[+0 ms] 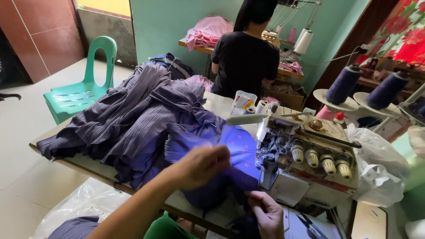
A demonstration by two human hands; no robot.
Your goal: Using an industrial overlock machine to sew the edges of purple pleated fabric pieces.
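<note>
My left hand rests on a piece of purple pleated fabric with small red dots, pressing it flat just left of the serger sewing machine. Lower down, my right hand pinches the near edge of the same fabric in front of the machine. A lamp on the machine lights the cloth bright blue near the needle area. The fabric runs back into a large heap of purple pleated cloth on the table.
Two dark thread cones stand behind the machine. A person in a black shirt sits at another sewing table with pink cloth. A green plastic chair is at left. White plastic bags lie at right.
</note>
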